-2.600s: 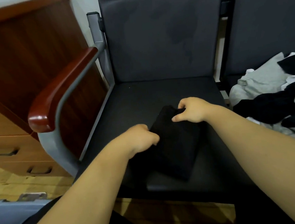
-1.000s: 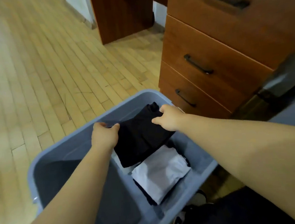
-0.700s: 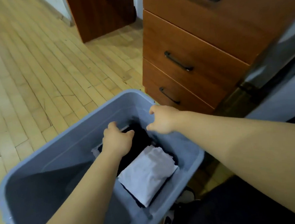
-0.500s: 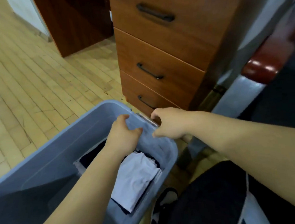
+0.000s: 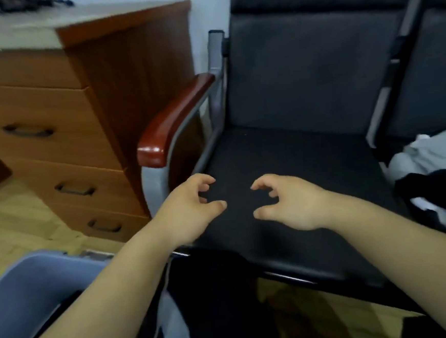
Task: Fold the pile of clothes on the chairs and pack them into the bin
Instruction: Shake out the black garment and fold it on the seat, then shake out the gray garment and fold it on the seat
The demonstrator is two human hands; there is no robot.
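The grey bin (image 5: 25, 285) is standing low at the far left, below and outside the left hand (image 5: 188, 211); its inside is not showing here. The left hand is hovering over the front part of the dark chair seat (image 5: 295, 157), its fingers loosely curled and holding nothing. Just to its right, the right hand (image 5: 288, 203) is hanging in the same way, also holding nothing, with thumb and fingers a little apart. The pile of clothes (image 5: 436, 178), white and black pieces mixed together, is lying on the next chair, well to the right of the right hand.

In my judgement the step in hand is taking the next garment. To do it well, the right hand is probably needing to reach across to the pile and pinch one piece only, near an edge, so that the others are not coming with it. Then both hands are bringing it back and spreading it flat on the seat under them, where the folding is easier.
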